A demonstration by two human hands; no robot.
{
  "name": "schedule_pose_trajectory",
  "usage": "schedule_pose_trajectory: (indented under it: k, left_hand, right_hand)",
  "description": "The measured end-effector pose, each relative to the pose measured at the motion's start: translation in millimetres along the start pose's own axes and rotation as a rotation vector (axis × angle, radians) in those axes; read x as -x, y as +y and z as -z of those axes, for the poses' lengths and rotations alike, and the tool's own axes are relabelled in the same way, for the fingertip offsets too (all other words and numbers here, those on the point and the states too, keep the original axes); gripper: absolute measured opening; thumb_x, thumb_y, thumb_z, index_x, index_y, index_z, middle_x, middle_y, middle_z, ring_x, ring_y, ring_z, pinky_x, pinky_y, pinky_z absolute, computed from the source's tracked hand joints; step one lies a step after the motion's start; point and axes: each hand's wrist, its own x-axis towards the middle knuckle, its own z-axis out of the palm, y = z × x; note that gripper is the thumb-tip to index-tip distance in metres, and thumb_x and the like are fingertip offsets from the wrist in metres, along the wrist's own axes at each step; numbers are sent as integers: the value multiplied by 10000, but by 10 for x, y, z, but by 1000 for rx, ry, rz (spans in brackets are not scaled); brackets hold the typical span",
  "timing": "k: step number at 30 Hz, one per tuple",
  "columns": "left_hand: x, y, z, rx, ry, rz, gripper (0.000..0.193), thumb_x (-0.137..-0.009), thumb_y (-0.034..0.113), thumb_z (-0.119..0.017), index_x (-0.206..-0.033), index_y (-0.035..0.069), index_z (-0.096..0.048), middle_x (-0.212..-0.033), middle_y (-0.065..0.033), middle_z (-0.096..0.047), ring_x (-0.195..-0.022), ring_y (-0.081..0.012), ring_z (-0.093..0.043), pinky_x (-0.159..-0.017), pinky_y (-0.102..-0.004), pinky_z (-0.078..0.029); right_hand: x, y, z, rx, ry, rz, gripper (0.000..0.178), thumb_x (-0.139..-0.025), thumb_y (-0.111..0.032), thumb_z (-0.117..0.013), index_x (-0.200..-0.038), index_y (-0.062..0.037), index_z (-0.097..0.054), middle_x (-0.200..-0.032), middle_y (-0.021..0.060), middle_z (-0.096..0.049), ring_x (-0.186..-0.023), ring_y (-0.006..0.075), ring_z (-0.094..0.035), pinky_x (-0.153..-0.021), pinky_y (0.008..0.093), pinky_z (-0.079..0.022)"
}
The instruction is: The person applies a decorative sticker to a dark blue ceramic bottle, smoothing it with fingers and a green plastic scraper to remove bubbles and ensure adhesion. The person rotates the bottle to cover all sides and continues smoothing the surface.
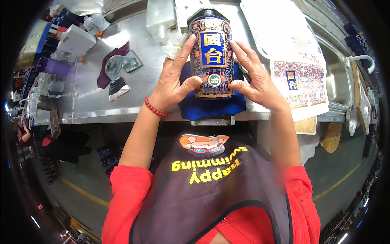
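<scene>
Clamped lightly on the bottle (213,49) from both sides, with the fingers of the left hand (174,81) and right hand (260,83) spread along its edges, thumbs set low, and a pale wrapping (175,48) around one left finger. Held face up between them, neck pointing away, over a blue cloth (211,110) at the near edge of the steel bench (87,97). Already dressed across the visible front in a blue and gold patterned covering (213,76), seemingly smooth and straight, so judged well advanced on that face. Cannot tell about the back, with any seam or fastening out of sight there; perhaps left to check or finish. Farther right, note a white sheet (292,49) bearing a similar printed panel (313,83), lying flat and apparently unused. Out to the left, well apart, note a purple cloth (103,79) beside clear pieces (132,61), untouched.
</scene>
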Motion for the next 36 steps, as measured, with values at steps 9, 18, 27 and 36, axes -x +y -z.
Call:
schedule_pose_trajectory:
  k: [9,18,27,36]
  left_hand:
    - [-69,-54,5,-36,-67,-40,1046,-843,708,-672,-1590,57,-338,-1549,-248,-420,-1450,-421,-369,-1196,-490,-256]
    - [-181,-32,75,-216,-49,-18,1067,-866,782,-549,-1574,11,-341,-1560,-326,-344,-1448,-464,-340,-1191,-516,-210]
    - [-273,-37,88,-247,-76,21,1049,-889,771,-521,-1579,5,-324,-1584,-299,-330,-1466,-439,-328,-1198,-527,-186]
    - [-303,-53,117,-250,-110,17,1084,-865,781,-550,-1590,15,-296,-1589,-299,-320,-1472,-449,-313,-1205,-563,-142]
  right_hand:
    - [-33,108,54,2,-66,47,1119,-759,-655,-771,-1607,-95,-303,-1623,217,-273,-1499,372,-304,-1206,466,-294]
    - [-211,21,212,-85,-55,-23,1027,-771,-481,-843,-1592,-123,-341,-1595,264,-279,-1441,457,-369,-1154,488,-373]
    - [-373,60,238,-29,-107,-7,1057,-786,-507,-824,-1608,-110,-291,-1603,275,-256,-1457,469,-340,-1164,490,-365]
    - [-391,69,269,-34,-125,-15,1105,-742,-465,-861,-1605,-89,-282,-1594,289,-271,-1452,466,-349,-1166,476,-368]
